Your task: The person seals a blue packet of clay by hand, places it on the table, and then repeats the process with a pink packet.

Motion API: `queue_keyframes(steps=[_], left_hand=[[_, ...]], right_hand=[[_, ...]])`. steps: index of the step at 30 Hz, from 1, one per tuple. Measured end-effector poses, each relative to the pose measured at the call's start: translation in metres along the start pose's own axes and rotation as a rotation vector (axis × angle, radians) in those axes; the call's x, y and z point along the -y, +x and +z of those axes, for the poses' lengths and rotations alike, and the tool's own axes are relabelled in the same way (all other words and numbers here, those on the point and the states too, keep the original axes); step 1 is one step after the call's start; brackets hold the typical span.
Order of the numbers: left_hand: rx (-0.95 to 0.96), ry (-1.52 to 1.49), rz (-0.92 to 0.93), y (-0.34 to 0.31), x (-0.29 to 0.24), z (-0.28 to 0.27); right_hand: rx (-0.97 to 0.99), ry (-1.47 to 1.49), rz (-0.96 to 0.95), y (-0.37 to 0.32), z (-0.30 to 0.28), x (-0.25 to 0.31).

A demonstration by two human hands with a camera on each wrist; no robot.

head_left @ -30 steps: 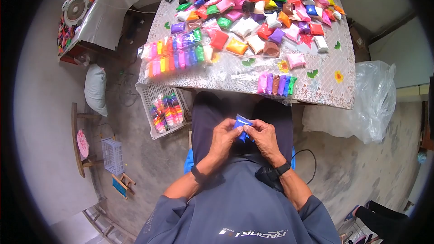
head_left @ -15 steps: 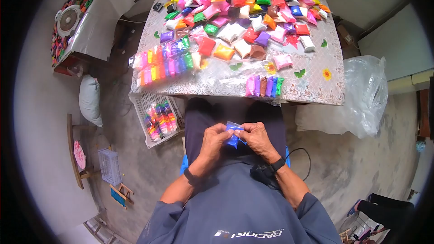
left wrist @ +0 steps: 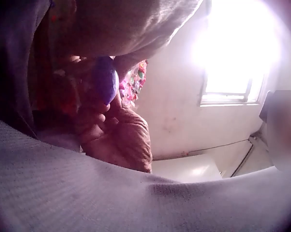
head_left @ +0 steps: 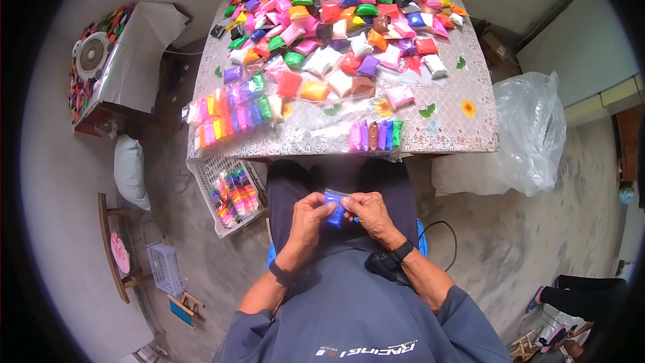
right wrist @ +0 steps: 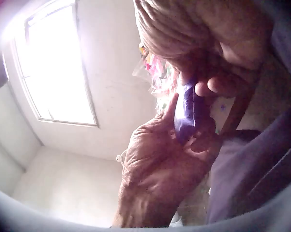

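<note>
Over the lap (head_left: 285,185), the fingers of the left hand (head_left: 307,219) and right hand (head_left: 370,216) pinch a blue packet (head_left: 334,216), apparently being smoothed or checked (its seal is unreadable). Placing it would mean clearing the near edge of the surface (head_left: 463,132), beside the packet row (head_left: 373,136); open room lies toward the near right corner, the heap (head_left: 329,11) beyond.

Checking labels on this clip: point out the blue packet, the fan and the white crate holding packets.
blue packet (head_left: 334,214): head view, middle of its visible face.
fan (head_left: 91,54): head view, centre of its grille.
white crate (head_left: 210,167): head view, bare mesh near its upper left.
</note>
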State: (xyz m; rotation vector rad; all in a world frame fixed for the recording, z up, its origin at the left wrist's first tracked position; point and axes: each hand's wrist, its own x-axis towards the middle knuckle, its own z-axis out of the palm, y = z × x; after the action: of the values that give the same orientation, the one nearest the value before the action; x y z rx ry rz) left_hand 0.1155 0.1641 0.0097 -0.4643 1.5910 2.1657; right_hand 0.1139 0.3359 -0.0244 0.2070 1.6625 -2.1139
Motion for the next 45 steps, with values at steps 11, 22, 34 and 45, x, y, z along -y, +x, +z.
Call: queue_keyframes(steps=[11, 22, 34, 45], left_hand=[[-0.039, 0.001, 0.076, -0.001, 0.002, -0.001], [-0.104, -0.059, 0.037, 0.0, 0.007, 0.0], [0.002, -0.033, -0.006, -0.006, 0.006, -0.007], [0.016, 0.112, -0.008, -0.012, -0.007, -0.013]], right_hand=[[0.011, 0.021, -0.006, -0.009, 0.01, 0.021], [0.059, 0.008, -0.03, -0.008, 0.012, 0.015], [0.032, -0.159, 0.045, -0.01, 0.015, 0.023], [0.041, -0.138, 0.102, -0.013, 0.025, 0.031]])
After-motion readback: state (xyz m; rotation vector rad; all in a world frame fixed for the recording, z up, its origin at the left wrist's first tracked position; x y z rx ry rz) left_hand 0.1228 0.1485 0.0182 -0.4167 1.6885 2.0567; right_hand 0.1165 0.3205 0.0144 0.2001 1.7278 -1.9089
